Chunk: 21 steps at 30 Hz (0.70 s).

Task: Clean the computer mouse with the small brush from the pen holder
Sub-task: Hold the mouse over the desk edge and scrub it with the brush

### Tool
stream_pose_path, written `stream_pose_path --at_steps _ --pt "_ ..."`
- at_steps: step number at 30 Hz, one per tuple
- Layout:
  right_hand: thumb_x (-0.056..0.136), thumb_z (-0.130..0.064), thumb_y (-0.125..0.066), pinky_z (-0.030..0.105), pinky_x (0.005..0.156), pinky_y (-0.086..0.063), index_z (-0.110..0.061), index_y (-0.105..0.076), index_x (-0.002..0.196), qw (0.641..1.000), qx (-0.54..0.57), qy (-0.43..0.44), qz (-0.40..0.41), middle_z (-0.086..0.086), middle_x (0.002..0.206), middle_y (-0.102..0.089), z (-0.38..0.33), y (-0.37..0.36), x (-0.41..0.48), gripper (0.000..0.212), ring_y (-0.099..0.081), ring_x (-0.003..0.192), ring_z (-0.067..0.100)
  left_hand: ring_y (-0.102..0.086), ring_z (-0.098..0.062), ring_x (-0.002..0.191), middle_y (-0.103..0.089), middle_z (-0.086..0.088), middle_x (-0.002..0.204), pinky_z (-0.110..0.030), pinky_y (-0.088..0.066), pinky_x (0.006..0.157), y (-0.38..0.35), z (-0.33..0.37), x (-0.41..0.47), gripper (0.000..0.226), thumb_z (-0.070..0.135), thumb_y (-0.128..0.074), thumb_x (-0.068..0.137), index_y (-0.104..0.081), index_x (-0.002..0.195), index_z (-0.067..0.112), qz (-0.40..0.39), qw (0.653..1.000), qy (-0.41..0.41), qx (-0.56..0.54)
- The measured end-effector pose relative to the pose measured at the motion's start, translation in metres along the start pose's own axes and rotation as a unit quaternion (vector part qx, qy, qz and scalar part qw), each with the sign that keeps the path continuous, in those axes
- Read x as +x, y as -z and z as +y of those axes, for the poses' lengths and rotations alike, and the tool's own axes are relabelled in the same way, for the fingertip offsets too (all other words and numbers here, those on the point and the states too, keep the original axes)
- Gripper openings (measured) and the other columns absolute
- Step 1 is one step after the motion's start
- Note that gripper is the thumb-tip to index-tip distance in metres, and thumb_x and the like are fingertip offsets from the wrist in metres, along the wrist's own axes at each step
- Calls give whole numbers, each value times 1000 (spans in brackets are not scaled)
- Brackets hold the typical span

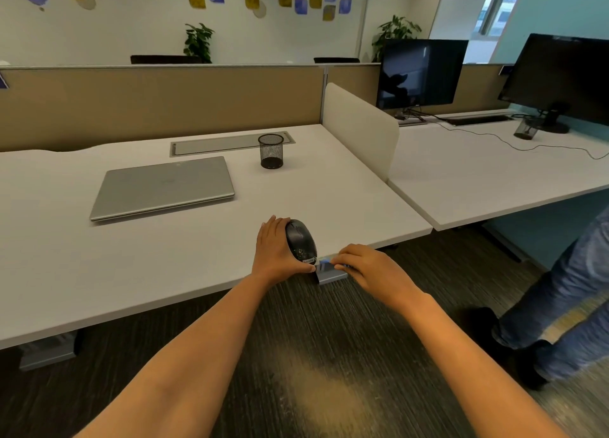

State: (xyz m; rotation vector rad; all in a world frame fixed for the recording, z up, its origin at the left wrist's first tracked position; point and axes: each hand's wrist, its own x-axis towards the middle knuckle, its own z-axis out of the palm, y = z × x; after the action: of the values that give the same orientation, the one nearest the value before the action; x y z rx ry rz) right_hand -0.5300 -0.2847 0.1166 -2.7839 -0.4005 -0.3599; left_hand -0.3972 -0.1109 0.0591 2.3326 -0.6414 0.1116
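left hand gripping the black oval plastic mouse, right hand pinching a small blue brush, kinda blurry, both well in front of the black wire-mesh pen holder

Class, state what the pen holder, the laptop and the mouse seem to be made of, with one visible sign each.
Pen holder: black wire mesh, probably metal; the desk shows through its wall. Laptop: matte silver lid, likely aluminium, though painted plastic is possible. Mouse: dark plastic, slightly glossy, with a highlight on its back.
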Motion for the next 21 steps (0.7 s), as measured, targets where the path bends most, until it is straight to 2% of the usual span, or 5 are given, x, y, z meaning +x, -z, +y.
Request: stream_pose_path --at_steps 5,11,14,17,21 --pt "89 -14 -58 21 84 -47 -9 -66 109 997 14 6 78 9 105 -68 -3 1 15 23 -63 96 19 -32 -26 130 -42 -5 134 -39 -20 113 -3 3 2 108 62 -70 40 -36 132 15 -3 1000 -12 -8" --pt "87 -11 -59 23 81 -48 -7 -66 109 998 1 13 68 11 104 -68 -1 -10 17 24 -65 94 23 -21 -27 138 -35 -6 143 -41 -12 117 -8 1 3 108 49 -84 50 -30 138 14 -1 1000 -9 -4" --pt "89 -14 -57 20 80 -43 -9 -66 110 999 -4 6 45 10 106 -67 4 -12 7 23 -64 95 22 -30 -30 132 -39 -7 138 -47 -23 112 -5 -5 4 105 50 -84 49 -34 134 14 14 1000 -5 2" --pt "92 -19 -54 12 81 -41 -12 -66 109 995 70 -43 53 5 105 -66 4 -10 2 22 -60 94 12 -31 -29 131 -39 -7 138 -47 -24 112 -6 -8 3 105 51 -83 49 -34 134 15 10 1000 -8 4" --pt "89 -21 -58 7 78 -45 -13 -68 103 957 212 -141 137 3 101 -69 -8 -7 20 19 -60 89 5 -22 -27 138 -34 -7 143 -43 -14 117 -11 -1 3 109 52 -80 49 -29 138 15 -11 1000 -20 -17"
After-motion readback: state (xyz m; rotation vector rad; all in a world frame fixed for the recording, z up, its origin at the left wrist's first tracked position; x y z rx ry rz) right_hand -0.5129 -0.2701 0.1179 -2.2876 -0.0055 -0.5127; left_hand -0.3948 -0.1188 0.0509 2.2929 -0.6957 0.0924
